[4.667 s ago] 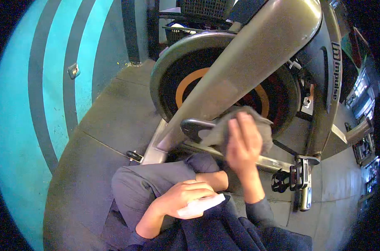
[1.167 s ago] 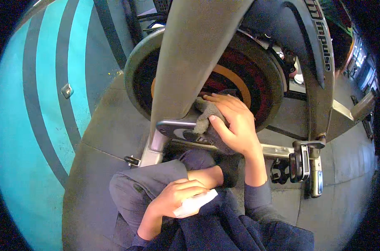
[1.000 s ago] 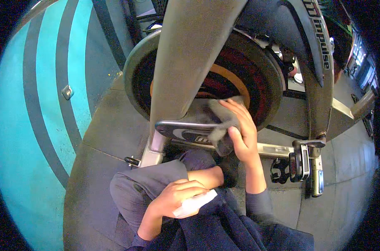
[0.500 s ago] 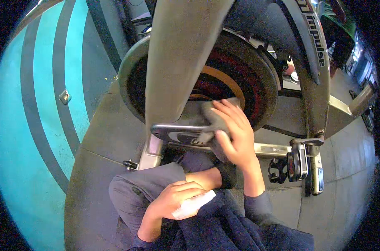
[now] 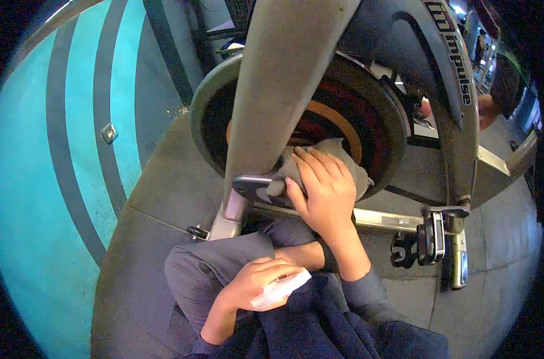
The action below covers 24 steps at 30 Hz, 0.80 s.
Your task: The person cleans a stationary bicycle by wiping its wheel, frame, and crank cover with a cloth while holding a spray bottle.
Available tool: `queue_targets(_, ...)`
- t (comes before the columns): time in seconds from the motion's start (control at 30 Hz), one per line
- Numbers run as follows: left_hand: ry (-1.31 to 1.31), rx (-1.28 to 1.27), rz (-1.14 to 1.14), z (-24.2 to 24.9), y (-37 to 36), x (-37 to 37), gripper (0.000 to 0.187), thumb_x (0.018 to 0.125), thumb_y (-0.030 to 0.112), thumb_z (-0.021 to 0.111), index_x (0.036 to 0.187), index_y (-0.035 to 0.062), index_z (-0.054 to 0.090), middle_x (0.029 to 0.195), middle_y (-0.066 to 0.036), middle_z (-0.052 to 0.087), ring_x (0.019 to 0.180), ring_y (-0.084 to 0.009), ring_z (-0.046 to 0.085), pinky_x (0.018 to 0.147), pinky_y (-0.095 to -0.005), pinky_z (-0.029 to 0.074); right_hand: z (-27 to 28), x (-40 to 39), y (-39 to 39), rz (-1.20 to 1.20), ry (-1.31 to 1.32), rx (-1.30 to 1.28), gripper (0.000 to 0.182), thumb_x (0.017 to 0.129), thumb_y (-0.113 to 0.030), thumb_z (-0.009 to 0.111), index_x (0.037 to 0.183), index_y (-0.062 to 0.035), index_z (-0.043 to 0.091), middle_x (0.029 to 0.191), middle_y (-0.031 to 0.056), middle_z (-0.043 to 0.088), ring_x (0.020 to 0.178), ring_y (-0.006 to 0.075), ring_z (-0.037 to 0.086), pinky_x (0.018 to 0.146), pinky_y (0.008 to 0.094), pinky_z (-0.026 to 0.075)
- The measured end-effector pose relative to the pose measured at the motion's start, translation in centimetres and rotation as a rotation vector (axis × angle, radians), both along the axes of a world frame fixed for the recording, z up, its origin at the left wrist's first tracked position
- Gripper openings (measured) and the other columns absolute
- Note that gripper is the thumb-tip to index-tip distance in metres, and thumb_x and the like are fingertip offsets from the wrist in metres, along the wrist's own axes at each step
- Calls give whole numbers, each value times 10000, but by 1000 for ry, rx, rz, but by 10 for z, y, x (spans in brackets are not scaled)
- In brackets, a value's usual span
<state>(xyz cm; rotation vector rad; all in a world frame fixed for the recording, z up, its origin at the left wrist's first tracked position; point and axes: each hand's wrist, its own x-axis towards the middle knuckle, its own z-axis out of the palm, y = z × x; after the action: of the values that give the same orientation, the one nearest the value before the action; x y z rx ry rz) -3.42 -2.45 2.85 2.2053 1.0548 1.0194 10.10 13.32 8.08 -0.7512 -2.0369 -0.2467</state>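
Observation:
My right hand presses a grey cloth against the dark cover low on an exercise bike, its fingers spread over the cloth. Part of the cover is hidden under hand and cloth. Behind the cloth sits the bike's large round flywheel. Lower down, in front of my crossed legs, my left hand is closed around a small white object with straight edges; its exact kind cannot be made out.
A thick grey frame post slants up in front of the flywheel. To the right, a pedal sticks out beside the metal base bar. Turquoise and dark stripes mark the surface at left. A person shows far off at upper right.
My right hand and the cloth have slid left along the cover, now hiding its lettering. The view has shifted slightly, and my left hand still holds the white object.

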Motion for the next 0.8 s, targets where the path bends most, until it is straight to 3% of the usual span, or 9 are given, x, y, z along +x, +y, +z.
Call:
queue_targets(0.17, -38, 22, 185, 0, -4, 3, 577, 658, 86, 734, 1210, 32, 576, 973, -104, 674, 826, -261, 662, 747, -346, 511, -9, 16, -16, 87, 48, -38, 385, 778, -280, 642, 1088, -52, 642, 1173, 56, 638, 1131, 221, 565, 1000, 413, 383)
queue_targets(0.37, -174, 32, 453, -19, -14, 9, 585, 685, 85, 733, 1231, -3, 541, 938, -125, 683, 808, -275, 675, 746, -364, 529, -18, 51, -26, 373, 180, -262, 351, 816, -271, 566, 1073, -47, 648, 1121, 84, 663, 1117, 260, 583, 1009, 442, 361)
queue_targets(0.43, -224, 69, 547, -32, -15, 16, 582, 689, 96, 739, 1224, -12, 539, 938, -127, 684, 810, -281, 675, 737, -364, 530, -32, 64, -29, 531, 220, -455, 360, 861, -256, 468, 1037, -4, 657, 1117, 133, 652, 1072, 277, 598, 995, 433, 367)
queue_targets(0.5, -276, 107, 640, -34, -13, 21, 579, 692, 107, 745, 1217, -20, 537, 938, -128, 685, 812, -286, 674, 728, -364, 531, -73, 70, -34, 672, 465, -870, 373, 899, -269, 493, 1108, 12, 621, 1071, 139, 665, 998, 280, 621, 924, 383, 436)
queue_targets(0.57, 17, 355, 716, -26, -11, 24, 623, 689, 129, 769, 1233, -28, 509, 949, -127, 684, 816, -294, 675, 727, -372, 529, -104, 73, -46, 626, 785, -1338, 427, 983, -328, 409, 1152, 15, 600, 1094, 62, 649, 1015, 173, 585, 881, 319, 459)
queue_targets(0.63, 56, 364, 695, -6, -7, 29, 672, 689, 139, 790, 1260, -22, 476, 986, -134, 678, 863, -300, 670, 750, -374, 521, -132, 71, -53, 692, 1193, -1633, 445, 980, -360, 418, 1226, -18, 560, 1147, 79, 630, 1062, 213, 581, 917, 347, 463)
queue_targets(0.7, 13, 342, 650, 1, -3, 33, 684, 698, 131, 794, 1273, -20, 456, 1034, -136, 667, 942, -304, 652, 793, -373, 512, -138, 74, -62, 929, 1361, -1796, 489, 976, -425, 429, 1292, -58, 495, 1256, 117, 574, 1139, 260, 560, 1016, 403, 434)
queue_targets(0.73, 11, 247, 638, 0, -5, 31, 760, 702, 126, 801, 1331, -30, 405, 1116, -160, 631, 1034, -253, 624, 916, -360, 477, -143, 74, -61, 1010, 1305, -1731, 478, 980, -415, 426, 1300, -64, 488, 1264, 118, 567, 1146, 262, 552, 1014, 404, 434)
queue_targets(0.8, -72, 168, 681, -7, -5, 29, 737, 712, 115, 789, 1336, -15, 420, 1107, -154, 640, 1037, -273, 623, 905, -367, 484, -164, 74, -54, 1093, 1247, -1660, 468, 985, -405, 422, 1308, -71, 482, 1272, 120, 560, 1153, 264, 544, 1012, 405, 434)
